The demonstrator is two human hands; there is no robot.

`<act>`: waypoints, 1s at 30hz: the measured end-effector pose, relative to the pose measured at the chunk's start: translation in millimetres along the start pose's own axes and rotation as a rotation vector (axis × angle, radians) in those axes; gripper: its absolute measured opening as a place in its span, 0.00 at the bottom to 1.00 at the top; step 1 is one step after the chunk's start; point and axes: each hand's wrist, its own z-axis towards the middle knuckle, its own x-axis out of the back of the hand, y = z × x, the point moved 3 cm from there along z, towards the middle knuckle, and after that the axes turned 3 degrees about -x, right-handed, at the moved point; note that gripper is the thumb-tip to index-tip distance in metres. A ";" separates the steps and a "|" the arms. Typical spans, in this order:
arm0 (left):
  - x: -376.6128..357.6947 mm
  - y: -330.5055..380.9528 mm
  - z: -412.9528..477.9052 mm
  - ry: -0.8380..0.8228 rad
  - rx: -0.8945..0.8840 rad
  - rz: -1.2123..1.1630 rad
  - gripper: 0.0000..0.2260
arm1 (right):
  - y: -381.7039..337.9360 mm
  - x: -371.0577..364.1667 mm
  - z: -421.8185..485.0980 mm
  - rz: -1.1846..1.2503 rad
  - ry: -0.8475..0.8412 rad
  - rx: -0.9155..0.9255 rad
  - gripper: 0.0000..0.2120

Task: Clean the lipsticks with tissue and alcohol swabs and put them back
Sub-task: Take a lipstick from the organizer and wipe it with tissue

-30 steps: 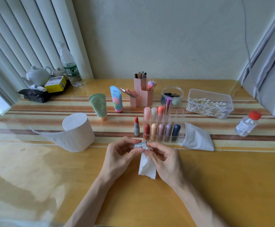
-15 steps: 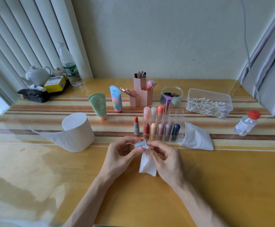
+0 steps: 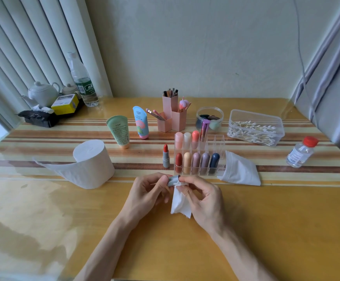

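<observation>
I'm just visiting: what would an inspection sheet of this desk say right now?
Surface: wooden table, striped band across it, under a clear cover.
Job's things: grey cap and tissue in hand; open red lipstick upright beside rack of lipsticks; roll, swab box, alcohol bottle.
Clutter: two tubes, brush holder, jar, teapot, water bottle, yellow box.
Hands: left hand pinches the cap; right hand presses tissue to it.
Cables: one thin cable on the wall.
Surroundings: blinds left, curtain right.

Wooden table (image 3: 286,220) with tissue roll (image 3: 92,165), organizer (image 3: 217,139)
</observation>
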 end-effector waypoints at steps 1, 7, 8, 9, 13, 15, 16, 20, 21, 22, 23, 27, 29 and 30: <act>0.7 -0.4 -0.3 0.012 -0.007 -0.001 0.14 | 0.0 -0.2 -0.3 -0.012 -0.006 0.002 0.06; -0.1 2.9 -0.3 0.147 -0.057 -0.077 0.08 | 0.9 -1.4 -0.2 0.084 -0.074 -0.170 0.08; 0.4 1.6 -0.3 0.157 -0.079 -0.083 0.08 | 0.8 -1.6 -0.3 0.106 -0.085 -0.191 0.07; 0.9 0.9 -0.5 0.162 -0.099 -0.082 0.08 | -0.2 -1.9 -0.3 0.131 -0.094 -0.205 0.07; 1.6 4.2 -2.6 0.174 -0.179 0.033 0.09 | -6.6 -0.9 -0.1 0.206 -0.141 -0.242 0.08; 0.6 3.8 -2.2 0.170 -0.180 0.041 0.09 | -8.1 -0.5 0.6 0.244 -0.143 -0.279 0.07; 0.9 2.4 -1.7 0.166 -0.156 0.009 0.09 | -7.9 -1.1 0.7 0.261 -0.138 -0.294 0.07; -0.8 2.3 -0.4 0.089 -0.012 -0.073 0.11 | -12.6 -1.6 0.4 0.312 -0.091 -0.283 0.07; -2.3 3.8 -0.7 0.061 0.000 -0.059 0.11 | -15.1 -1.1 0.2 0.322 -0.081 -0.276 0.07; -3.5 4.8 -1.2 0.041 0.000 -0.037 0.10 | -17.0 -1.0 0.2 0.327 -0.079 -0.269 0.08; -3.8 4.8 -1.8 0.029 -0.001 -0.023 0.10 | -19.0 -1.1 0.1 0.327 -0.085 -0.263 0.08; -0.8 1.4 -2.4 0.034 0.009 -0.007 0.16 | -19.8 -1.8 -1.4 0.271 -0.109 -0.234 0.09; -0.8 1.7 -2.2 0.040 0.010 0.002 0.11 | -19.0 -2.0 -1.6 0.248 -0.113 -0.232 0.08; -1.1 2.3 -1.8 0.049 0.009 -0.004 0.08 | -17.9 -2.0 -1.2 0.242 -0.107 -0.238 0.07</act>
